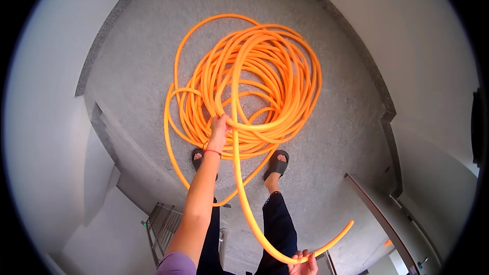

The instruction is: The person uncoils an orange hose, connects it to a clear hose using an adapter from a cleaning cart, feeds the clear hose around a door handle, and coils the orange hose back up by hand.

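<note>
A long orange hose (300,86) lies in a loose, many-looped coil on the grey floor. My left hand (220,126) is closed around raised loops of it above the coil's lower left part. From there one length of hose runs down toward me and curves to the right. My right hand (304,263), at the bottom edge of the view, pinches that length a little short of its free end, which points up and right. Part of the right hand is cut off by the frame.
My feet in dark sandals (276,165) stand at the coil's near edge. A metal rack (164,224) is at lower left. A door with a reddish edge (379,214) stands at lower right. White walls (428,71) rise on both sides.
</note>
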`<state>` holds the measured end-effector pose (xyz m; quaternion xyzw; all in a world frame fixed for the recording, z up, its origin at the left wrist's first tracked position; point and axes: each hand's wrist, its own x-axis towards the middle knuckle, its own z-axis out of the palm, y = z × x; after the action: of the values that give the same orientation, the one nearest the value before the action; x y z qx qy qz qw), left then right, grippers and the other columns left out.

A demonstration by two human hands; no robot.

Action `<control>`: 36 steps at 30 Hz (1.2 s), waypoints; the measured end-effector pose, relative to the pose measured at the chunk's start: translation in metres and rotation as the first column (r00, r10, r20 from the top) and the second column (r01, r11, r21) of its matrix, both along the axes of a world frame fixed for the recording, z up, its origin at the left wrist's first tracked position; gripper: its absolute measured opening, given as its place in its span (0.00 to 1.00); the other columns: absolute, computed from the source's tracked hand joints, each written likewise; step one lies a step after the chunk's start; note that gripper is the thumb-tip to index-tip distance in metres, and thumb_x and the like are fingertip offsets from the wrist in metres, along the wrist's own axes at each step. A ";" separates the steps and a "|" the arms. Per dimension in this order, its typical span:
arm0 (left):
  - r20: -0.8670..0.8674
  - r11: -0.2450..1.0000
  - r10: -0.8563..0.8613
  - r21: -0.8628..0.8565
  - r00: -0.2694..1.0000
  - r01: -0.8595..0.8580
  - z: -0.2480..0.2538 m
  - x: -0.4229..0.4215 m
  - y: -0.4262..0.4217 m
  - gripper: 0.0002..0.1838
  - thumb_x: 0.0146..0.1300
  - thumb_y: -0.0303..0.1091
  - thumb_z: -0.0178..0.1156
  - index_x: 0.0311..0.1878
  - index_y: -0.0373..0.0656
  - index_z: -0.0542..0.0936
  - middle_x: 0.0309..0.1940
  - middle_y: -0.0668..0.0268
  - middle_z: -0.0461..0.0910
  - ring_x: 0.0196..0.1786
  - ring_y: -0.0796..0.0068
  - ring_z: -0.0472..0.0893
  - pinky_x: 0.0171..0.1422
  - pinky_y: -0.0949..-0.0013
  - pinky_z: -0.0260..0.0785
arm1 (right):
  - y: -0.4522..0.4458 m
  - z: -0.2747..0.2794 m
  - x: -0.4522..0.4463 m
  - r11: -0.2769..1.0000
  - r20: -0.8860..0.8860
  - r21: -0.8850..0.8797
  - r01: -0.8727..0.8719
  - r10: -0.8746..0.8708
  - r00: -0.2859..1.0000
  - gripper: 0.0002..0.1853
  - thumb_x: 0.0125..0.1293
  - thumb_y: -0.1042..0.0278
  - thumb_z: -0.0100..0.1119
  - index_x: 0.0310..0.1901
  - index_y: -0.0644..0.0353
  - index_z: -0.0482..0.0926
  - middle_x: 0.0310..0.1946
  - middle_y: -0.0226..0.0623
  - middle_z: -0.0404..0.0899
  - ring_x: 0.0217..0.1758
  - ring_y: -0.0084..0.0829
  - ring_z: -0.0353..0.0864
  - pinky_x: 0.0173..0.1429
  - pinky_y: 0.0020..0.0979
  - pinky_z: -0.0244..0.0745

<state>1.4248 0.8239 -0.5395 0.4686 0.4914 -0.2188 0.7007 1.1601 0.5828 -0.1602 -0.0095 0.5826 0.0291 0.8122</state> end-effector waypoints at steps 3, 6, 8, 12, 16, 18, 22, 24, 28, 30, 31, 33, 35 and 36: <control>0.030 0.991 -0.126 -0.033 0.992 0.127 0.053 -0.014 -0.001 0.08 0.57 0.37 0.53 0.38 0.46 0.70 0.28 0.70 0.73 0.32 0.79 0.74 0.40 0.71 0.69 | 0.003 -0.027 -0.010 0.999 0.036 -0.033 0.032 -0.031 0.999 0.11 0.64 0.62 0.52 0.42 0.61 0.74 0.42 0.39 0.77 0.52 0.37 0.73 0.57 0.41 0.69; 0.048 0.992 -0.080 -0.098 0.996 0.084 0.124 -0.022 -0.011 0.09 0.59 0.36 0.52 0.41 0.46 0.70 0.29 0.70 0.73 0.33 0.79 0.74 0.39 0.71 0.69 | 0.016 -0.071 -0.020 0.945 -0.006 0.042 0.324 -0.324 0.946 0.14 0.67 0.58 0.48 0.36 0.62 0.74 0.34 0.37 0.74 0.42 0.32 0.75 0.52 0.36 0.75; 0.058 0.990 -0.041 -0.135 0.997 0.049 0.151 -0.028 -0.011 0.10 0.60 0.36 0.51 0.43 0.45 0.70 0.30 0.70 0.73 0.32 0.79 0.73 0.38 0.72 0.68 | 0.020 -0.091 -0.026 0.813 -0.126 0.194 0.550 -0.535 0.835 0.12 0.65 0.62 0.50 0.34 0.63 0.74 0.31 0.35 0.75 0.40 0.27 0.75 0.51 0.30 0.76; 0.045 0.906 0.123 -0.412 0.991 -0.094 0.172 -0.020 0.010 0.10 0.61 0.34 0.50 0.45 0.43 0.69 0.26 0.70 0.69 0.32 0.77 0.72 0.38 0.73 0.70 | 0.005 -0.104 -0.043 0.815 -0.043 0.225 0.534 -0.539 0.841 0.11 0.63 0.63 0.54 0.31 0.63 0.73 0.22 0.28 0.68 0.26 0.19 0.69 0.34 0.20 0.72; -0.205 0.569 0.438 -0.690 0.875 -0.447 0.190 0.009 0.049 0.17 0.62 0.31 0.48 0.50 0.29 0.64 0.21 0.70 0.68 0.26 0.78 0.71 0.32 0.76 0.71 | -0.094 -0.097 -0.047 0.800 0.042 -0.127 0.586 -0.586 0.809 0.14 0.65 0.59 0.51 0.27 0.60 0.71 0.13 0.21 0.56 0.14 0.15 0.54 0.16 0.18 0.55; -0.328 0.435 0.501 -0.704 0.801 -0.561 0.207 0.020 0.062 0.20 0.63 0.29 0.46 0.55 0.27 0.59 0.19 0.70 0.68 0.22 0.79 0.72 0.30 0.75 0.71 | -0.153 -0.078 -0.040 0.762 0.201 -0.355 0.542 -0.504 0.840 0.15 0.67 0.59 0.48 0.26 0.60 0.68 0.15 0.23 0.55 0.14 0.16 0.52 0.17 0.18 0.55; -0.344 0.413 0.555 -0.677 0.758 -0.610 0.220 0.021 0.068 0.06 0.63 0.28 0.46 0.33 0.37 0.70 0.16 0.71 0.70 0.18 0.80 0.73 0.25 0.74 0.70 | -0.215 0.009 0.017 0.721 0.455 -0.457 0.520 -0.313 0.834 0.14 0.69 0.62 0.44 0.28 0.60 0.61 0.20 0.28 0.55 0.19 0.20 0.53 0.22 0.20 0.56; -0.369 0.377 0.521 -0.710 0.770 -0.595 0.224 0.013 0.058 0.07 0.63 0.28 0.47 0.28 0.40 0.69 0.16 0.71 0.70 0.18 0.80 0.72 0.25 0.75 0.70 | -0.222 0.047 0.048 0.725 0.555 -0.379 0.575 -0.319 0.768 0.12 0.69 0.65 0.44 0.29 0.60 0.60 0.21 0.29 0.54 0.21 0.21 0.55 0.26 0.22 0.58; -0.438 0.344 0.467 -0.710 0.768 -0.615 0.234 -0.006 0.028 0.10 0.60 0.26 0.48 0.41 0.29 0.70 0.15 0.72 0.68 0.17 0.82 0.70 0.25 0.77 0.70 | -0.225 0.053 0.086 0.679 0.565 -0.440 0.588 -0.300 0.769 0.08 0.66 0.70 0.47 0.32 0.61 0.61 0.24 0.32 0.57 0.28 0.26 0.60 0.35 0.26 0.64; -0.495 0.186 0.513 -0.733 0.701 -0.654 0.234 -0.022 0.029 0.17 0.60 0.27 0.46 0.50 0.26 0.62 0.18 0.70 0.66 0.20 0.79 0.70 0.28 0.76 0.70 | -0.245 0.036 0.094 0.679 0.512 -0.476 0.559 -0.304 0.804 0.07 0.65 0.72 0.48 0.31 0.63 0.63 0.25 0.33 0.59 0.29 0.27 0.61 0.39 0.29 0.65; -0.498 0.185 0.510 -0.732 0.701 -0.655 0.227 -0.026 0.035 0.17 0.60 0.27 0.46 0.50 0.26 0.62 0.18 0.70 0.66 0.20 0.79 0.70 0.28 0.76 0.70 | -0.267 0.031 0.094 0.683 0.487 -0.463 0.566 -0.338 0.806 0.07 0.64 0.72 0.49 0.30 0.63 0.63 0.25 0.34 0.59 0.30 0.28 0.62 0.41 0.30 0.65; -0.470 0.196 0.624 -0.679 0.624 -0.707 0.218 -0.032 0.046 0.18 0.59 0.26 0.46 0.49 0.24 0.61 0.17 0.70 0.66 0.19 0.79 0.70 0.31 0.75 0.72 | -0.305 0.066 0.115 0.631 0.504 -0.542 0.555 -0.284 0.815 0.10 0.65 0.68 0.47 0.29 0.63 0.63 0.26 0.34 0.59 0.31 0.30 0.63 0.43 0.32 0.64; -0.316 0.371 0.687 -0.622 0.654 -0.690 0.214 -0.021 0.049 0.08 0.59 0.25 0.44 0.37 0.29 0.67 0.16 0.69 0.68 0.20 0.77 0.72 0.37 0.72 0.75 | -0.320 0.138 0.138 0.476 0.542 -0.709 0.521 -0.104 0.834 0.10 0.66 0.67 0.45 0.28 0.62 0.63 0.26 0.34 0.60 0.31 0.30 0.62 0.43 0.32 0.64; -0.260 0.464 0.685 -0.564 0.681 -0.683 0.216 -0.008 0.045 0.06 0.59 0.25 0.43 0.31 0.34 0.69 0.16 0.68 0.70 0.22 0.73 0.75 0.37 0.72 0.76 | -0.326 0.183 0.144 0.343 0.541 -0.794 0.503 0.020 0.841 0.11 0.67 0.67 0.44 0.28 0.61 0.63 0.26 0.34 0.59 0.30 0.29 0.62 0.42 0.31 0.64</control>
<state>1.4173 0.8691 -0.3232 -0.0254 0.5345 -0.0681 0.8420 1.3037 0.2563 0.0227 -0.3733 0.2821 -0.4260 0.7743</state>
